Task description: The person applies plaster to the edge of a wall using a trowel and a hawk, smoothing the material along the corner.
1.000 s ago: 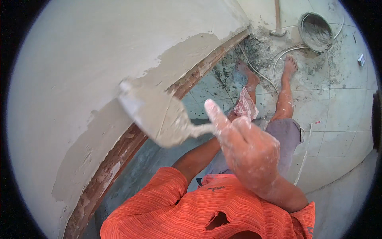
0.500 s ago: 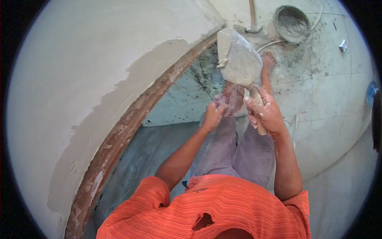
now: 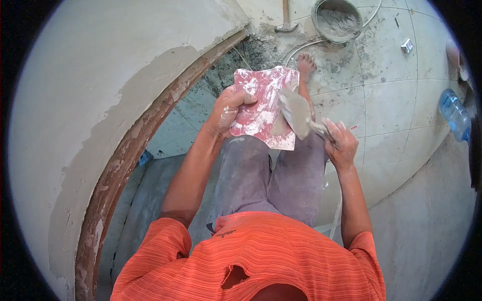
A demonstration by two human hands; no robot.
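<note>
My left hand (image 3: 225, 111) grips the left edge of a flat red plate (image 3: 251, 113) smeared with white plaster, its thumb on top. My right hand (image 3: 341, 145) is closed round the handle of a trowel (image 3: 297, 111). The trowel's blade, coated in grey mortar and slightly blurred, lies over the right part of the plate; whether it touches cannot be made out. Grey mortar (image 3: 281, 126) shows on the plate beside the blade. Both tools are in front of my thighs.
On the left, a wall with a damp plaster band (image 3: 113, 125) meets a reddish-brown edge strip (image 3: 150, 131). A bucket of mortar (image 3: 315, 19), a claw hammer (image 3: 286, 25), a small box (image 3: 407, 46) and a blue water bottle (image 3: 454, 114) are on the tiled floor (image 3: 386, 108).
The trowel has come down and tilted onto the red plate. My left hand has brought the plate up, its broad face now showing. The view has shifted, bringing the bottle further in.
</note>
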